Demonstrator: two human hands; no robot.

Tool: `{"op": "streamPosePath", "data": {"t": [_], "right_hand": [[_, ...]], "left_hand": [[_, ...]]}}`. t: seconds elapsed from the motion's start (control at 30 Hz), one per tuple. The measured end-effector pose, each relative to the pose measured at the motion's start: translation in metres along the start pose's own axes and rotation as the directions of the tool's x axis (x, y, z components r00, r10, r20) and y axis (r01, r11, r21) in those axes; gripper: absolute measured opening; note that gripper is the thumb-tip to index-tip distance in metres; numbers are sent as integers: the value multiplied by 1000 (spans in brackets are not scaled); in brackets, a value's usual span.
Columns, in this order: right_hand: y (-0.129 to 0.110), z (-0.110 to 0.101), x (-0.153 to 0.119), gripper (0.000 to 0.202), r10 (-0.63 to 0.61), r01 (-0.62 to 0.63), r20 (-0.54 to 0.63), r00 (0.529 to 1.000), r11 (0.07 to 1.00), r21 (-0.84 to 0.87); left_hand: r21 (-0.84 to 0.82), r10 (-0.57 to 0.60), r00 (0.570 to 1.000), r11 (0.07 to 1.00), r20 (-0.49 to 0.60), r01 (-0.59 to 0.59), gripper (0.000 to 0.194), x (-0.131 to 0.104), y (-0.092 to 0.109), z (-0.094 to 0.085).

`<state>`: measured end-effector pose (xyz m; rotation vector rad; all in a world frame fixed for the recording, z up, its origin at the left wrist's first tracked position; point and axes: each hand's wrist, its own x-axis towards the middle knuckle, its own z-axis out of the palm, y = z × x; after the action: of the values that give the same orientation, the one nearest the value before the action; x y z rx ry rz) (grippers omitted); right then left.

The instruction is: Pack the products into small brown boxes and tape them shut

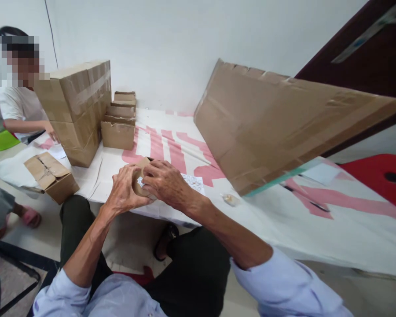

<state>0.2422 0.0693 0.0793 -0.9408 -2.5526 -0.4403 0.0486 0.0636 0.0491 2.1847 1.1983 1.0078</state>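
Head view: the table (pixel 284 233), under a white and pink cloth, spans the scene; both hands and the brown item they work on meet at its near edge, left of the middle.
Panel: a big cardboard panel (pixel 260 127) stands tilted beyond the right forearm, covering part of the table's far right side.
Door: a dark door (pixel 366 57) shows behind the panel, upper right.
Stack: taped boxes in a tall stack (pixel 82 105) rise at left, between the hands and a co-worker (pixel 23 105) in a white top, whose hand is near the stack.
Stool: a red stool (pixel 366 176) shows at far right, past the table.
Open boxes: a row of open boxes (pixel 119 132) stands just right of the stack, well beyond the hands.
Near box: a closed box (pixel 53 176) sits by the left knee, left of the hands.
Forearms: bare below light blue sleeves, both reach forward and slant inward; the right one crosses the table edge.
Left hand: the left hand (pixel 122 189) cups the item from its left, grasping it, thumb along the underside.
Right hand: the right hand (pixel 165 178) grasps the item from the right, palm down, fingers bent over it; its thumb is hidden.
Paper: a printed paper (pixel 196 182) lies just right of the right hand, partly covered.
Item: the brown item (pixel 137 175) is between the two hands, touching both; fingers hide its full shape.
Packet: a small clear packet (pixel 230 199) lies right of the paper, near the panel's lower edge.
Label: a white and blue label (pixel 140 181) shows on the item beside the right fingertips.
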Motion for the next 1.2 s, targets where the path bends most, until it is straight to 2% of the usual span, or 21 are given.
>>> {"op": "streamPosePath", "data": {"t": [0.27, 0.5, 0.73, 0.93, 1.2], "right_hand": [[7, -6, 8, 18, -130, 130, 53, 990, 991, 3], [13, -5, 11, 14, -210, 215, 142, 967, 976, -21], [19, 4, 9, 17, -250, 250, 89, 964, 968, 4], [31, 4, 8, 15, -273, 266, 79, 959, 960, 87], [34, 12, 4, 22, -298, 295, 43, 954, 953, 65]], "left_hand": [[-9, 6, 1000, 1000, 17, -6, 73, 2, -1, -4], [-11, 4, 999, 1000, 40, -3, 84, 7, -4, -4], [-9, 15, 999, 1000, 40, -14, 90, 11, -3, -4], [46, -4, 995, 999, 96, 0, 85, 17, 6, -5], [85, -4, 993, 996, 116, -6, 93, 21, 14, -7]]}}
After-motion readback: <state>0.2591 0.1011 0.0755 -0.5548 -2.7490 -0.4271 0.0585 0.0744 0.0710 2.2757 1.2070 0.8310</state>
